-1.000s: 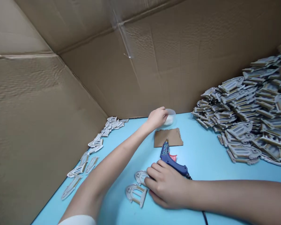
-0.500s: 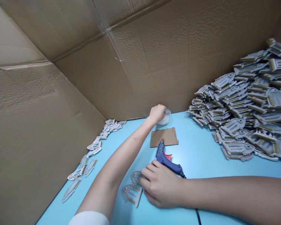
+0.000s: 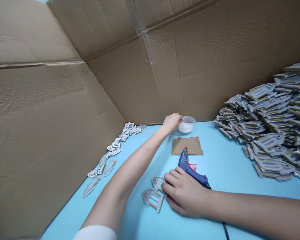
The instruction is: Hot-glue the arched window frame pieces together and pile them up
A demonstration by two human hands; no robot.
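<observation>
My left hand [image 3: 173, 122] reaches far forward to the left rim of a clear plastic bowl [image 3: 187, 126] with white contents. Its fingers are pinched together; what they hold, if anything, is hidden. My right hand [image 3: 183, 193] rests on the table with curled fingers over the right edge of a small arched window-shaped piece [image 3: 157, 182]. A second arched window-shaped piece [image 3: 153, 200] lies just in front of it, by the fingertips. Beyond the right hand lies a blue glue gun [image 3: 193, 171] with a red trigger, its nozzle over a cardboard scrap [image 3: 190, 145].
A tall heap of window-shaped pieces [image 3: 267, 133] fills the right side. Several more pieces [image 3: 113, 146] lie in a row along the left cardboard wall [image 3: 52, 140]. Cardboard also closes the back [image 3: 190, 73]. A black cord [image 3: 225, 230] runs under the right forearm.
The view has swung left, so things sit further right. My left hand has shifted from over the bowl to its left rim, uncovering more of it. The right hand keeps its place.
</observation>
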